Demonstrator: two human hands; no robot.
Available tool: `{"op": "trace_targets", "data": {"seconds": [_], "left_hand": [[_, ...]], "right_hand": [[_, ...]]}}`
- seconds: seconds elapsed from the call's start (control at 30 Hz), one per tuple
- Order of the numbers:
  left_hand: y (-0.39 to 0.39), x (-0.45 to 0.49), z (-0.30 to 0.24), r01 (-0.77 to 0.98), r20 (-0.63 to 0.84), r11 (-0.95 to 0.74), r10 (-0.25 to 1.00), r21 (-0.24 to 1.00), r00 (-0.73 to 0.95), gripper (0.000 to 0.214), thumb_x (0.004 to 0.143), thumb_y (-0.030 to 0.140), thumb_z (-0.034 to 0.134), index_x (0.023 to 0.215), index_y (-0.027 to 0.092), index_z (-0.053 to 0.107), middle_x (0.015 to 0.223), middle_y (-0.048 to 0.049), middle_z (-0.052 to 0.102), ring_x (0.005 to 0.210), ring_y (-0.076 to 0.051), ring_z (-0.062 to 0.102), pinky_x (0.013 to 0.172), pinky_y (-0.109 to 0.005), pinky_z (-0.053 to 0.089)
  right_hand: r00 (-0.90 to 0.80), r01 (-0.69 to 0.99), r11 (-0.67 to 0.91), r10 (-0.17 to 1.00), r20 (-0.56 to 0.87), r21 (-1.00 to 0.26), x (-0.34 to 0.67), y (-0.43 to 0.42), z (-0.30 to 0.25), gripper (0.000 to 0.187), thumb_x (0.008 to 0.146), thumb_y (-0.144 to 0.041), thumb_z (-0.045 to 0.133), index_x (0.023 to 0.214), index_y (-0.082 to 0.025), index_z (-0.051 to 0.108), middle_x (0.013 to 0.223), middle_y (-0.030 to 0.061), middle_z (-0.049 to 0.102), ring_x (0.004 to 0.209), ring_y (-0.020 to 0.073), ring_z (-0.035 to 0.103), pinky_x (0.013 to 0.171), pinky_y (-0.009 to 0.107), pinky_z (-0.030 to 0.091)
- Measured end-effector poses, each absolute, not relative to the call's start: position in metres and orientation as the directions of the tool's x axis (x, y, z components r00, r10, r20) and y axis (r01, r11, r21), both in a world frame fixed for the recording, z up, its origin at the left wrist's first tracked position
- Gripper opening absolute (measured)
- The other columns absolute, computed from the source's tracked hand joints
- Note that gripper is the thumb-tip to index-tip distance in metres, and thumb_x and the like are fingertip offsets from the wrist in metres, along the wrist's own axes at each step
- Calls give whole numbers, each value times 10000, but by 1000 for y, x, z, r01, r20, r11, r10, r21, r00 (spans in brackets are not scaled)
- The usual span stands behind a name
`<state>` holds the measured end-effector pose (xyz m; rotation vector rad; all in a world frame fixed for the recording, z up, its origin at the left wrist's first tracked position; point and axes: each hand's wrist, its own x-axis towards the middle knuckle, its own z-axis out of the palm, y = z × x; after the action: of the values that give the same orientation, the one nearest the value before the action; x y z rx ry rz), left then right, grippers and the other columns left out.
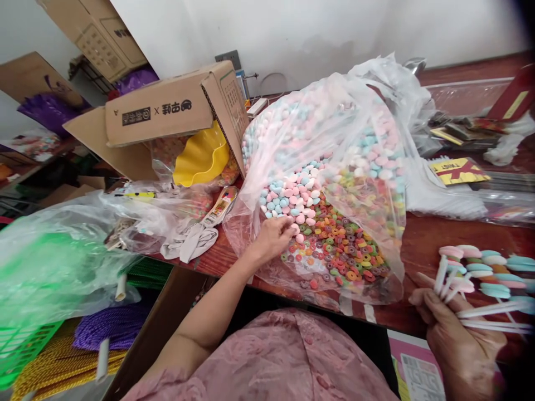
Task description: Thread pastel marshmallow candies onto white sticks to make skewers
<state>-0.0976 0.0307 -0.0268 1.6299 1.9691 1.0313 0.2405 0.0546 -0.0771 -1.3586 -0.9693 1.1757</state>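
Note:
My left hand (pixel 273 239) reaches into an open clear plastic bag (pixel 259 195). Its fingers are curled at the edge of a pile of pink, white and blue oval candies (pixel 292 197); whether one is between the fingertips cannot be made out. Beside the pile, colourful gummy rings (pixel 351 250) fill the front of the bag. At the right, my right hand (pixel 455 334) is closed around candy skewers (pixel 453 287), with several white sticks between its fingers. Pink, white and blue candies on sticks (pixel 495 273) show just beyond that hand, over the table.
Behind on the left stands an open cardboard box (pixel 159 106) with a yellow wavy-edged bowl (pixel 203 156). A grey-white glove (pixel 190 239) lies at the table edge. Plastic packets and a yellow label (pixel 460 171) lie back right. Purple and gold twisted bundles (pixel 111 331) are low on the left.

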Motion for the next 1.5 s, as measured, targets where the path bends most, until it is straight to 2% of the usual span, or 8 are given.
{"op": "trace_targets", "data": {"seconds": [0.13, 0.27, 0.47, 0.6, 0.73, 0.83, 1.23, 1.5], "left_hand": [[38, -82, -25, 921, 174, 80, 972, 381, -156, 159, 895, 205, 545, 758, 181, 622, 774, -75, 642, 831, -235, 590, 787, -372, 479], [29, -76, -33, 954, 234, -4, 970, 301, -70, 122, 832, 115, 553, 763, 192, 617, 836, -97, 654, 918, -265, 574, 809, -384, 477], [21, -79, -34, 785, 346, -94, 925, 612, -159, 314, 804, 146, 597, 1102, 172, 693, 910, -67, 670, 874, -215, 594, 826, -373, 496], [12, -71, -16, 324, 152, -48, 940, 945, -304, 173, 755, 249, 739, 910, 179, 764, 885, -48, 667, 820, -166, 620, 722, -283, 517], [5, -58, -7, -124, -42, 8, 961, 992, -272, 258, 603, 249, 867, 833, 179, 772, 851, -33, 710, 791, -157, 649, 704, -266, 538], [2, -54, -10, -271, -104, 18, 947, 962, -304, 340, 566, 278, 898, 863, 173, 769, 837, -32, 731, 755, -152, 659, 694, -276, 560], [-5, -52, -19, -236, -117, 25, 916, 971, -383, 344, 611, 204, 817, 942, 137, 752, 818, -34, 720, 709, -134, 659, 645, -241, 570], [-10, -52, -16, -126, -8, -36, 944, 991, -330, 303, 672, 270, 829, 953, 167, 783, 936, -46, 702, 814, -142, 647, 712, -242, 567]], "right_hand": [[147, 23, -69, 987, -65, -997, 239, 53, -72, 375, 723, -509, 784, 858, -169, 704, 754, 30, 668, 526, 87, 473, 433, 238, 372], [-11, 99, -30, 999, -31, -995, 236, 58, -69, 385, 819, -564, 682, 872, -183, 687, 600, -7, 590, 460, 95, 407, 426, 259, 330], [56, 50, -52, 997, -50, -997, 225, 55, -55, 399, 776, -548, 717, 981, -232, 586, 711, 5, 693, 416, 85, 393, 396, 246, 342], [-79, 119, -56, 995, -66, -991, 223, 36, -40, 282, 854, -464, 672, 947, -218, 572, 705, -7, 665, 425, 82, 413, 396, 230, 336], [-412, 214, 70, 911, -24, -974, 208, 19, -27, 200, 943, -398, 566, 931, -203, 606, 699, -3, 608, 521, 107, 471, 474, 235, 377], [-571, 229, 200, 820, 35, -953, 189, 17, -25, 180, 979, -349, 493, 955, -203, 596, 698, -8, 573, 606, 132, 509, 563, 250, 412], [-714, 391, 323, 698, -63, -862, 168, 21, -29, 258, 1005, -341, 385, 818, -218, 513, 684, -18, 561, 625, 147, 533, 619, 271, 409], [-621, 491, 318, 781, -70, -811, 164, 21, -36, 222, 953, -355, 412, 771, -236, 460, 597, -35, 524, 538, 154, 499, 546, 277, 388]]}}
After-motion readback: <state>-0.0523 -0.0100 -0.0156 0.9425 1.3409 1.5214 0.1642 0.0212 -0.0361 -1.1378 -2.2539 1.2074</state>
